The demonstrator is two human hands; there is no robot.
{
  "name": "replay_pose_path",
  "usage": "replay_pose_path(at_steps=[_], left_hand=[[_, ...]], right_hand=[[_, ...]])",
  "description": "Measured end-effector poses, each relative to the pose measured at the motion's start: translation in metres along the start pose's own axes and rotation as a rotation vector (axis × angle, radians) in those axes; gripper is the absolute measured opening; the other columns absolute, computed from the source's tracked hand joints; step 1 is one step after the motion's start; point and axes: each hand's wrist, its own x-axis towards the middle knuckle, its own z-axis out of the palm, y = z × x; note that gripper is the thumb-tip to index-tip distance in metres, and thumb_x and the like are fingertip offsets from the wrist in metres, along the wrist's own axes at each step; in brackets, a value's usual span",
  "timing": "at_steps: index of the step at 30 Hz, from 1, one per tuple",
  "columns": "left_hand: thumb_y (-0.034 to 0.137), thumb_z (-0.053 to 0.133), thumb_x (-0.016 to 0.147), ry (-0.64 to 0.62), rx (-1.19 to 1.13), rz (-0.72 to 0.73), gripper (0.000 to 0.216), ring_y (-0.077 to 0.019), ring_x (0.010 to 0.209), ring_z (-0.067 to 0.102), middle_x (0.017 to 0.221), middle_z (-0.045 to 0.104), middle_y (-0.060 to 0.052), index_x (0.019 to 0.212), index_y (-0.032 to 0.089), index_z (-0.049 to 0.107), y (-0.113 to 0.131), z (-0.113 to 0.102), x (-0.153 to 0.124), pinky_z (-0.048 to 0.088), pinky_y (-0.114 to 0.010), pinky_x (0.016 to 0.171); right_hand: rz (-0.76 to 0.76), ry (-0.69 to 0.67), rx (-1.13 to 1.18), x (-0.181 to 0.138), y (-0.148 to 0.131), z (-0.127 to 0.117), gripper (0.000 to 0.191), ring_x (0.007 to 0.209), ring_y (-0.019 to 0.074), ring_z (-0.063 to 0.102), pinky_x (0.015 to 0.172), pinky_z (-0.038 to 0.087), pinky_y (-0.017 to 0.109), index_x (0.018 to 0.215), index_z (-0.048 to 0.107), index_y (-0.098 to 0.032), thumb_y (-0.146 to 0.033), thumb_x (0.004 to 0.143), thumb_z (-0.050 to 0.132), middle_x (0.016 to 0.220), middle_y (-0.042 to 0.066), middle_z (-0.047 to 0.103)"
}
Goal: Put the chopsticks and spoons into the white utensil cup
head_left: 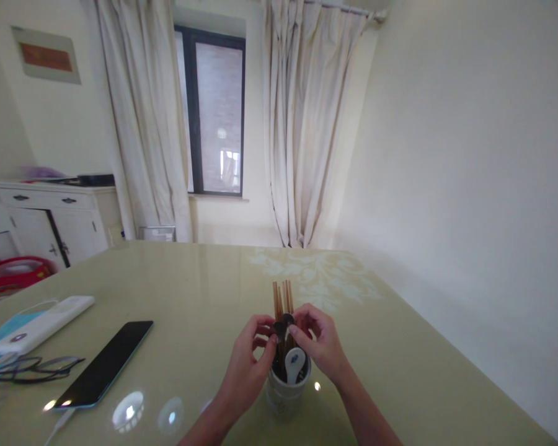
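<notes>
A white cup [286,393] stands on the pale green glass-topped table [204,279], near its front edge. Several wooden chopsticks [282,297] rise out of it, and a white spoon [295,362] leans inside. My left hand [246,365] and my right hand [318,341] meet just above the cup's rim. The fingertips of both hands pinch a small dark utensil [283,323] among the chopsticks; I cannot make out what it is.
A black phone [105,365] on a charging cable lies left of the cup. Further left lie a white remote [41,322], glasses [32,368] and a blue item. A white cabinet [51,217], a curtained window [216,111] and a wall at right surround the table.
</notes>
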Motion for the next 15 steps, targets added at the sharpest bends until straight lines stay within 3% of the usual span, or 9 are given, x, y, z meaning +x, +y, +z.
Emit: replay_pose_path(at_steps=[6,9,12,13,15], left_hand=[[0.048,0.062,0.100,-0.017,-0.003,-0.029,0.033,-0.0237,0.100,0.070,0.117,0.073,-0.013,0.119,0.021,0.064,-0.004,0.003,-0.001,0.059,-0.037,0.087],[0.052,0.061,0.100,-0.043,-0.049,-0.044,0.038,-0.0262,0.111,0.069,0.123,0.070,-0.013,0.122,0.021,0.062,-0.006,0.003,-0.002,0.058,-0.038,0.093],[0.060,0.061,0.099,-0.146,-0.160,-0.125,0.053,-0.0280,0.121,0.066,0.137,0.063,-0.014,0.137,0.024,0.052,-0.006,-0.003,0.000,0.056,-0.041,0.099],[0.062,0.064,0.096,-0.205,-0.189,-0.158,0.062,-0.0291,0.125,0.064,0.142,0.060,-0.015,0.143,0.026,0.047,-0.005,-0.007,0.001,0.055,-0.043,0.101],[0.062,0.079,0.085,-0.360,-0.208,-0.193,0.085,-0.0326,0.134,0.059,0.148,0.056,-0.015,0.152,0.027,0.038,-0.006,-0.018,0.005,0.052,-0.047,0.107]], right_hand=[[-0.024,-0.011,-0.038,-0.002,0.001,-0.001,0.028,0.065,0.0151,0.053,0.058,0.042,0.026,0.090,0.073,-0.019,-0.047,0.095,0.074,0.073,-0.001,0.060],[-0.036,0.066,-0.038,-0.002,0.006,0.000,0.030,0.066,0.0154,0.052,0.061,0.043,0.027,0.092,0.072,-0.020,-0.050,0.097,0.073,0.075,-0.001,0.060],[0.000,0.181,0.090,-0.001,0.013,-0.003,0.035,0.067,0.0149,0.051,0.063,0.042,0.025,0.092,0.063,-0.023,-0.055,0.094,0.077,0.076,-0.003,0.055],[0.024,0.172,0.151,0.000,0.015,-0.005,0.040,0.068,0.0151,0.051,0.063,0.043,0.025,0.095,0.061,-0.024,-0.059,0.091,0.079,0.078,-0.004,0.054],[0.095,0.019,0.254,0.002,0.016,-0.010,0.057,0.076,0.0175,0.057,0.068,0.047,0.027,0.106,0.062,-0.024,-0.071,0.081,0.083,0.086,-0.001,0.060]])
